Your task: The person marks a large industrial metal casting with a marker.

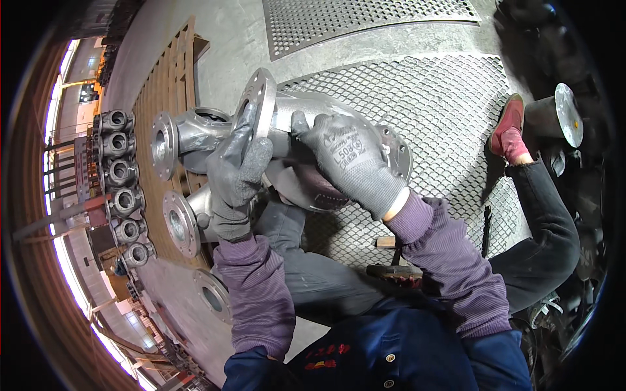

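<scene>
Across my lap lies a grey metal flanged valve body [313, 104], its near-left flange [264, 104] tilted up and a second flange [401, 153] at the right end. My left hand [238, 173], in a grey coated glove, is closed round the left flange's rim, thumb and fingers on either side. My right hand [352, 159], gloved likewise, is closed over the middle of the body. Its curled fingers point left toward the flange, and what lies inside them is hidden.
Similar flanged castings [179, 225] stand at left on a wooden pallet [169, 72], with a row of valve bodies [120, 173] beyond. Perforated metal sheets [424, 85] cover the floor ahead. A flanged pipe piece [554, 117] is beside my red shoe [508, 127]. A small wooden block [386, 242] lies between my legs.
</scene>
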A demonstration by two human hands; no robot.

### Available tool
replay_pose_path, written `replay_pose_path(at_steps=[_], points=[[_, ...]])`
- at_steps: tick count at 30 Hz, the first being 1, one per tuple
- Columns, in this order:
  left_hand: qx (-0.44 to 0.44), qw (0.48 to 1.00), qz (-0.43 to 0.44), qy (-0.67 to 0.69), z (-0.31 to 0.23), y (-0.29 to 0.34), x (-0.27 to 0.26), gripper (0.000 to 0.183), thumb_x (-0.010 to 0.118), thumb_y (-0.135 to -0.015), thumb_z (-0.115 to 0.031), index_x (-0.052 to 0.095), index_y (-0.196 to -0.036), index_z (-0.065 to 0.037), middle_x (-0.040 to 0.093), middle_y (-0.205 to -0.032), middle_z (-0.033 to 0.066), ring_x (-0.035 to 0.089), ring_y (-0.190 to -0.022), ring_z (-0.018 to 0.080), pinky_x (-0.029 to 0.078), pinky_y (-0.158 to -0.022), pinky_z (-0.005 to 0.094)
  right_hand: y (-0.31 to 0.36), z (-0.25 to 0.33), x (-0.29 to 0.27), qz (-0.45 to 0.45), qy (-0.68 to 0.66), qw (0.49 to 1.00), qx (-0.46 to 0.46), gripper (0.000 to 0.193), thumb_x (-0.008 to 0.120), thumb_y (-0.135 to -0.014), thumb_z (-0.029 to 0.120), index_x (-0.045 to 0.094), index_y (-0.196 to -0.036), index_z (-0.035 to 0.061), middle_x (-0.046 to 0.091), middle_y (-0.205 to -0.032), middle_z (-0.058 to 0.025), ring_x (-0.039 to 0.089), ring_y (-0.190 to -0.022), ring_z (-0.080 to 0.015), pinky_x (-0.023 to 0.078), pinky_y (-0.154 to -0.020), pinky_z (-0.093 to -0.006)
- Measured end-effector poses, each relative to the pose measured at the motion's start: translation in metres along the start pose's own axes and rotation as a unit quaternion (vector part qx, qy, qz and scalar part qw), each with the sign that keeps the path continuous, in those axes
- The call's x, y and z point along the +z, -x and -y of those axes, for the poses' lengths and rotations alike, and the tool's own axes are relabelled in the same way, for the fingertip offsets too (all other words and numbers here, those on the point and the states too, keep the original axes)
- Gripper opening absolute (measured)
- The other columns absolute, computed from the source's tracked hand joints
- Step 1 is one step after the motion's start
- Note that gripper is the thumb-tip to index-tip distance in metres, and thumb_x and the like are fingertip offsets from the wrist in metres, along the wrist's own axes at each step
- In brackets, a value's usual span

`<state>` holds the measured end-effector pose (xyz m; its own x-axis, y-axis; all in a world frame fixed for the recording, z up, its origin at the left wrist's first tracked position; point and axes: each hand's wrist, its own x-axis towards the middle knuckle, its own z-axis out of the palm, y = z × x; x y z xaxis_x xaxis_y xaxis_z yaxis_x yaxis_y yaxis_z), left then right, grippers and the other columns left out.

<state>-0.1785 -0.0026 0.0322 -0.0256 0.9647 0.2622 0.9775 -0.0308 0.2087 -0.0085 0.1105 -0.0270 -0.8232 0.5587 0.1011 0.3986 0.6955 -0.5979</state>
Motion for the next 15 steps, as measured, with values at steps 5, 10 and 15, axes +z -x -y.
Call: replay_pose_path(at_steps=[5, 10, 15], points=[[-0.092, 0.993, 0.008, 0.079, -0.005, 0.001, 0.001, 0.041, 0.063, -0.094, -0.021, 0.06, -0.123, 0.008, 0.065, -0.079, 0.0081, 0.06, -0.058, 0.0096, 0.049, -0.052, 0.0251, 0.01, -0.015, -0.014, 0.06, -0.25, 0.965, 0.058, 0.029, 0.049, -0.096, 0.022, 0.065, -0.111, 0.0045, 0.069, -0.097, -0.0144, 0.069, -0.089, -0.0245, 0.056, -0.08, -0.038], [0.135, 0.984, -0.043, -0.107, 0.005, -0.006, 0.0, 0.039, 0.061, -0.095, -0.02, 0.06, -0.123, 0.007, 0.064, -0.086, 0.0113, 0.061, -0.058, 0.0119, 0.05, -0.053, 0.0263, -0.013, -0.024, -0.033, 0.112, -0.124, 0.986, 0.01, 0.026, 0.053, -0.095, 0.019, 0.066, -0.116, 0.011, 0.071, -0.098, -0.0116, 0.071, -0.09, -0.0231, 0.057, -0.081, -0.036], [-0.063, 0.998, 0.004, 0.02, 0.004, 0.005, 0.001, 0.038, 0.06, -0.096, -0.019, 0.06, -0.122, 0.009, 0.064, -0.088, 0.013, 0.063, -0.06, 0.0132, 0.051, -0.053, 0.0278, -0.032, -0.025, -0.048, 0.216, -0.111, 0.965, 0.097, 0.025, 0.057, -0.093, 0.019, 0.07, -0.114, 0.023, 0.072, -0.105, -0.009, 0.071, -0.096, -0.0219, 0.058, -0.082, -0.0372]])
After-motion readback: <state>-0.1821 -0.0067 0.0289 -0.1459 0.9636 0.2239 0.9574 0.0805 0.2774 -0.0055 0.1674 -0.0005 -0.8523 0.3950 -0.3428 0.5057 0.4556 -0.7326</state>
